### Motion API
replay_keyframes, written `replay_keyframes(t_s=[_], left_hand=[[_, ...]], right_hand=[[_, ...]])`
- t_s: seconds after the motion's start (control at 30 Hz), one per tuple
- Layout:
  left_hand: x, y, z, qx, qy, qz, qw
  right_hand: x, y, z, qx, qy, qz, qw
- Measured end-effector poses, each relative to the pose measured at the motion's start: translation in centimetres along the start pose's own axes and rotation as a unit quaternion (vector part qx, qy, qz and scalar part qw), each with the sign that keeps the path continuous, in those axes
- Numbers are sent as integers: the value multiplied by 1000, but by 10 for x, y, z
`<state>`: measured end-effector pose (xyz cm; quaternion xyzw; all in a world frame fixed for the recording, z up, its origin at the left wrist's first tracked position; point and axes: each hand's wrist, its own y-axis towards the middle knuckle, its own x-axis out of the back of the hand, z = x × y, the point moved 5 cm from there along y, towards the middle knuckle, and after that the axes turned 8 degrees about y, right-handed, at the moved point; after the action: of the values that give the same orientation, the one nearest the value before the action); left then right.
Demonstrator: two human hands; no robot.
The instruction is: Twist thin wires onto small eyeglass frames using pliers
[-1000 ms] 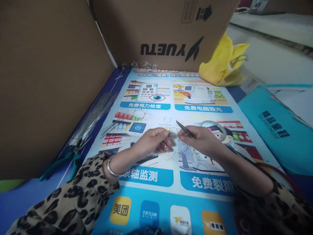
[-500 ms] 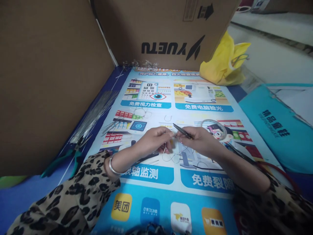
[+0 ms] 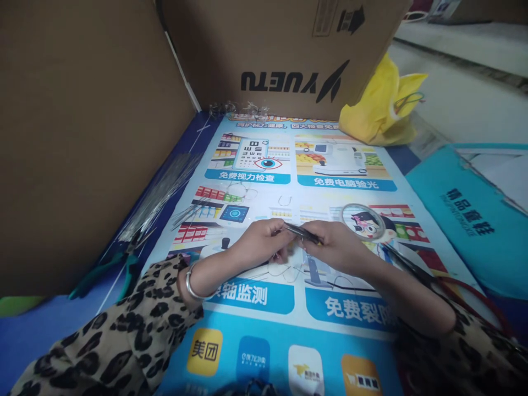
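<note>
My left hand (image 3: 264, 242) is closed, its thumb and fingers pinching thin bent wire (image 3: 284, 269) whose loops hang below. My right hand (image 3: 340, 245) is wrapped round dark, narrow-jawed pliers (image 3: 304, 233). Their tip points left and reaches my left fingertips. The exact spot where the pliers meet the wire is hidden by my fingers. Both hands are over the printed poster (image 3: 284, 297). Further back on it lie a small U-shaped wire (image 3: 284, 201) and a looped wire piece (image 3: 243, 191).
Straight wires (image 3: 159, 192) lie in a bundle at left, with green-handled pliers (image 3: 127, 264) nearer me. A coil of wire (image 3: 363, 223) sits beyond my right hand. Cardboard (image 3: 280, 44) walls the back and left. A yellow bag (image 3: 371, 118) and turquoise bag (image 3: 462, 220) stand right.
The pliers have tilted from pointing up and left to lying flatter, their tip now at my left fingertips. My hands have come closer together.
</note>
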<state>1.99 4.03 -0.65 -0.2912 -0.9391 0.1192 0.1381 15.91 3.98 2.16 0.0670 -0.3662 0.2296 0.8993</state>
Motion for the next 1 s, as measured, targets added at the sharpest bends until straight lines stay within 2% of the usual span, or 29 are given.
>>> replay_keyframes(t_s=[0.1,0.27,0.4,0.57,0.73,0.87,1.0], left_hand=[[-1,-1,0,10,9,7,1000],[-3,-3,-4,34,-31,38,998],[-3,-2,-4,43,-29,38,998],[2,0,-4,-6,68,-3,998],[11,1,-5,-34,136,-55,989],[16,2,-10,-74,225,-94,967],[12,2,-14,-116,314,-111,936]], right_hand=[[-1,0,0,12,-41,2,999],[-2,0,-3,54,-92,6,994],[-2,1,-3,74,-132,12,988],[0,1,-5,45,-131,13,990],[12,3,-11,33,-99,-5,995],[27,3,-13,22,-87,-58,994],[39,2,-17,4,-137,-115,984]])
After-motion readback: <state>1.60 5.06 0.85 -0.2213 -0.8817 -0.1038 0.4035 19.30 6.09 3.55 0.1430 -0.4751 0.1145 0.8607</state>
